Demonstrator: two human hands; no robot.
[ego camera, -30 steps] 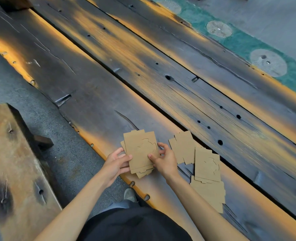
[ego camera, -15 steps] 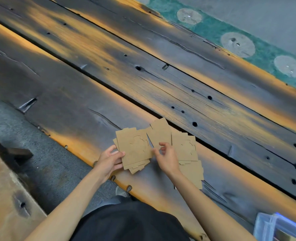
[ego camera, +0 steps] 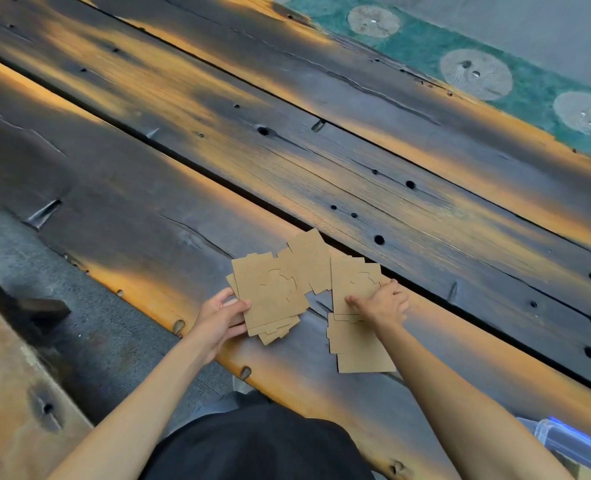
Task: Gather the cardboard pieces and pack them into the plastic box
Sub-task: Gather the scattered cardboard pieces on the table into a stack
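My left hand [ego camera: 221, 317] grips a small stack of brown cardboard pieces [ego camera: 270, 296] by its near-left corner, held just above the dark plank table [ego camera: 148, 216]. Behind the stack a loose cardboard piece [ego camera: 309, 258] lies flat. To the right, my right hand [ego camera: 380, 303] pinches the near edge of another cardboard piece [ego camera: 353, 282] with a cut-out outline. Two more cardboard pieces [ego camera: 360, 348] lie overlapped under and in front of that hand. The clear plastic box [ego camera: 571, 441] with a blue rim shows only a corner at the bottom right.
A dark gap [ego camera: 460, 306] runs diagonally between the planks just beyond the pieces. The table's near edge [ego camera: 197, 341] drops to a grey floor [ego camera: 89, 323]. A wooden bench [ego camera: 6, 393] stands at the lower left. A green strip [ego camera: 477, 64] borders the far side.
My right hand left the piece beside the stack and moved right onto the cut-out piece. The left hand still holds the stack. The view shifted slightly.
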